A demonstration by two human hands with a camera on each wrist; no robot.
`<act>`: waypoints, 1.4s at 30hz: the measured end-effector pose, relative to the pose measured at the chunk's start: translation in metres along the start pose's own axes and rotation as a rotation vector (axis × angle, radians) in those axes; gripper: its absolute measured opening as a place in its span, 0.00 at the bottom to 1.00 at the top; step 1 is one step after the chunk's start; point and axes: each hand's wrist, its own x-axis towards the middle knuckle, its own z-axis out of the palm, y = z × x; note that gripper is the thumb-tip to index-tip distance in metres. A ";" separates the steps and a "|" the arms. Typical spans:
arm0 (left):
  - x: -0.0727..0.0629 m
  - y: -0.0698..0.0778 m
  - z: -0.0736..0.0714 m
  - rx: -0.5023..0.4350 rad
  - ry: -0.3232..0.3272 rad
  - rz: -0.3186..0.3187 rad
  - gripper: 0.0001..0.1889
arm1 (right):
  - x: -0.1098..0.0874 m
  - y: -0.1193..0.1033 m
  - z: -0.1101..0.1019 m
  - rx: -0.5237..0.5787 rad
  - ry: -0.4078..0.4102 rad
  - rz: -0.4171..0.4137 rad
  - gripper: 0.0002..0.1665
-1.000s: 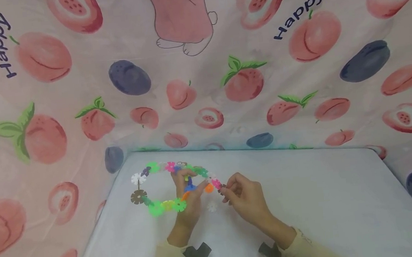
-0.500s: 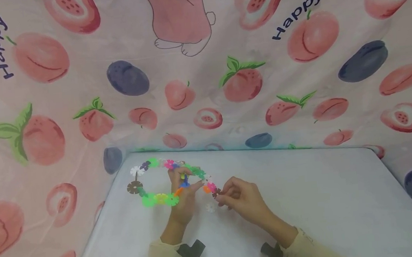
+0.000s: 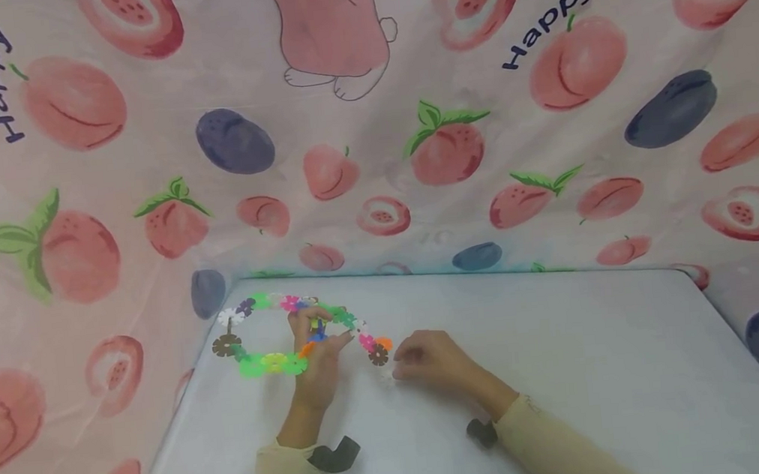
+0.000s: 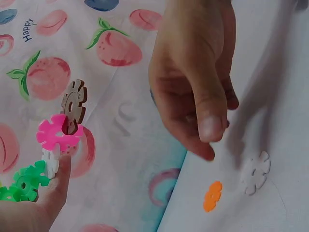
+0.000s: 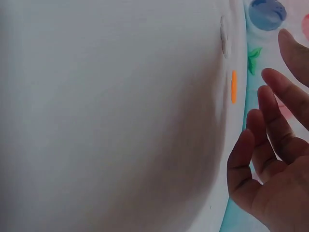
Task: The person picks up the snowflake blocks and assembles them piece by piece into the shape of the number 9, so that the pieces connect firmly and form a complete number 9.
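Observation:
My left hand (image 3: pixel 318 370) grips a curved chain of notched plastic snowflake discs (image 3: pixel 274 363) in green, yellow, white, pink, blue and brown, held above the table. At the chain's near end a brown disc (image 4: pixel 75 108) is slotted into a pink one (image 4: pixel 59 135), past the fingertip. My right hand (image 3: pixel 441 363) hovers just right of that end, apart from it. Its fingers (image 5: pixel 273 111) are loosely bent with nothing between them. Below it, a loose white disc (image 4: pixel 256 173) and an orange disc (image 4: pixel 213 195) lie on the table.
The white tabletop (image 3: pixel 602 383) reaches back to a fruit-printed cloth (image 3: pixel 534 141) hanging behind and at the left. Dark straps (image 3: pixel 336 455) sit at both wrists, over pale sleeves (image 3: pixel 560 439).
My right hand has let go of the brown disc, which now stays on the chain's end. The left hand and chain have shifted left.

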 end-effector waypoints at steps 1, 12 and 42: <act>0.000 -0.001 -0.001 -0.007 -0.003 0.004 0.15 | 0.003 0.000 0.002 -0.010 -0.009 -0.004 0.13; -0.002 -0.006 -0.006 -0.049 -0.014 0.024 0.16 | 0.021 -0.017 0.024 -0.168 -0.097 0.112 0.15; 0.001 -0.005 0.013 0.256 0.206 0.022 0.16 | -0.038 -0.034 -0.023 0.314 0.233 -0.075 0.07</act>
